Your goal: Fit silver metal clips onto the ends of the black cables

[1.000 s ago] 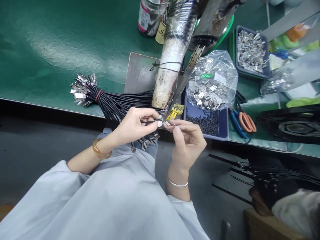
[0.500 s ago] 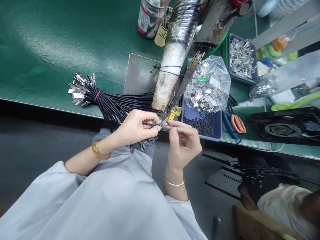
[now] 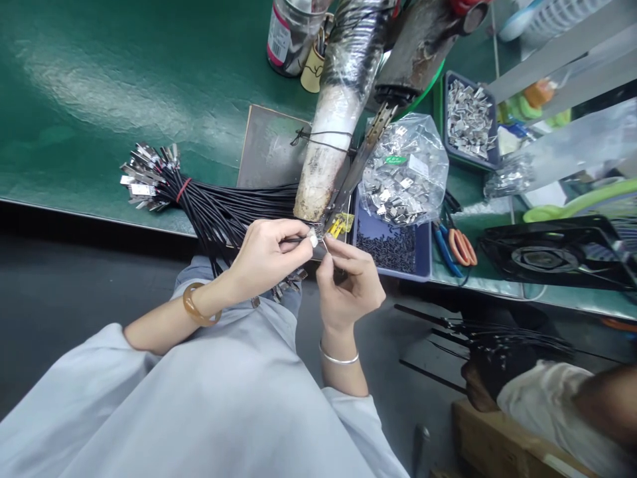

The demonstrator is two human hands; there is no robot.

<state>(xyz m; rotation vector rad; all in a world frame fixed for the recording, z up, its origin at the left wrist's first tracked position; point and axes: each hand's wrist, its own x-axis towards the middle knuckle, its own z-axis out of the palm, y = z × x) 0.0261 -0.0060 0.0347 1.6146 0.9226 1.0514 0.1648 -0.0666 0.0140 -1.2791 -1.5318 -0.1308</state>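
One black cable [image 3: 294, 239] in left hand [image 3: 269, 255], thin piece [image 3: 325, 245] in right hand [image 3: 351, 282]

No words or numbers readable here; print too small or blurred. Jar [image 3: 302, 41], well back from the tabletop's [image 3: 109, 126] near edge: white-and-pink label [image 3: 279, 41] with a barcode, digits won't resolve. Cup [image 3: 312, 70] just beside it: black squiggle, can't tell if it's lettering. Clear bag [image 3: 398, 196] at the blue tray's [image 3: 424, 255] far edge: green sticker [image 3: 396, 160] with tiny pale marks, plus a white label [image 3: 419, 166] near it, illegible. Cable bundle [image 3: 213, 202] near the tabletop's near edge: white patch among the plugs, possibly a tag, illegible.
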